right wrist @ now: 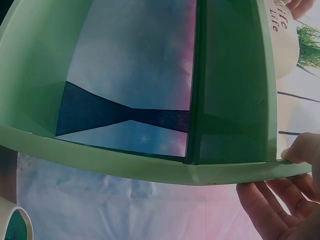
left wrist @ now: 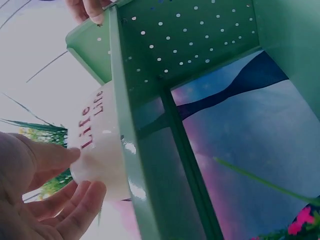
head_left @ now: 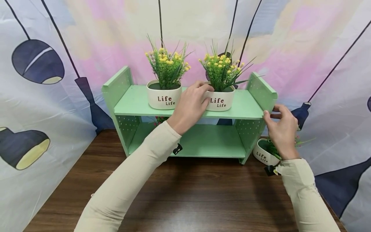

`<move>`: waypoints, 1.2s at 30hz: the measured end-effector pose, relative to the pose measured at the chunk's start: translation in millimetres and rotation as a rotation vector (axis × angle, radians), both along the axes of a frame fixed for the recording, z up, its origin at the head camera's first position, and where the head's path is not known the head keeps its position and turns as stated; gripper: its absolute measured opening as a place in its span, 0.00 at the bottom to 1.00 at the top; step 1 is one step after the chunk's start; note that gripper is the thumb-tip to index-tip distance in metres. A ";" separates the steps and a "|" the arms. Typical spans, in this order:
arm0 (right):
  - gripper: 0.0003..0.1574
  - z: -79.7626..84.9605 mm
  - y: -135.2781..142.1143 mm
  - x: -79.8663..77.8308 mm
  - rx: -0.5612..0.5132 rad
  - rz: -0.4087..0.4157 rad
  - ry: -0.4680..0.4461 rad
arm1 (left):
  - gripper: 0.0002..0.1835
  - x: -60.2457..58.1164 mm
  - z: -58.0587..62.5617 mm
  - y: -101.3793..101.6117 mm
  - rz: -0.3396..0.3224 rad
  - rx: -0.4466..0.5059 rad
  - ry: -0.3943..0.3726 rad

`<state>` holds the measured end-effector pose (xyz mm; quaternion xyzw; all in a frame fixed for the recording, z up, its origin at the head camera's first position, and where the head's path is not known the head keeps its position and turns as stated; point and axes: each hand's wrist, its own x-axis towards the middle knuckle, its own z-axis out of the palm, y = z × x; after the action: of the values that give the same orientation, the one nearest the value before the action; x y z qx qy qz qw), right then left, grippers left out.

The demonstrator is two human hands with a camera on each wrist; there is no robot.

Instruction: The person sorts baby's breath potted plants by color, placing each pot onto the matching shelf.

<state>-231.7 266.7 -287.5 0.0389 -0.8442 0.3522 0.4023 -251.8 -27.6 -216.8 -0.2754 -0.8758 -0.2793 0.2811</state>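
Observation:
A green two-tier shelf [head_left: 214, 141] stands on the table. On its upper board are two white oval flowerpots with "Life" lettering and yellow-flowered plants. My left hand [head_left: 191, 104] grips the left end of the right flowerpot [head_left: 227, 100], and the left wrist view has thumb and fingers around that pot's end [left wrist: 97, 165]. Just left of this hand stands the other flowerpot [head_left: 159, 103]. My right hand [head_left: 281, 129] holds the front edge of the shelf's right side panel [right wrist: 235, 172], thumb on the inner side and fingers on the outer.
A third white flowerpot [head_left: 265, 158] sits on the brown table [head_left: 203, 193], beside the shelf's right foot and partly behind my right wrist. Pink-red flowers [left wrist: 302, 220] show on the lower tier, mostly hidden by my left arm in the head view. A printed curtain hangs behind.

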 end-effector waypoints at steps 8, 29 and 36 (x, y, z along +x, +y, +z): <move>0.20 -1.4 1.3 -0.3 -0.005 0.007 0.008 | 0.13 42.1 1.9 -37.7 -0.057 0.051 0.030; 0.20 -3.5 2.7 0.5 0.001 0.008 0.001 | 0.21 88.2 -6.5 -171.7 0.331 0.318 0.177; 0.20 -2.6 1.1 -0.3 0.016 0.004 0.010 | 0.29 70.2 -22.4 -202.5 0.470 0.424 0.057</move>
<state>-232.1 267.8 -290.1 0.0455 -0.8449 0.3458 0.4056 -181.6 -230.1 -239.2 -0.0085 -0.8295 -0.3754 0.4134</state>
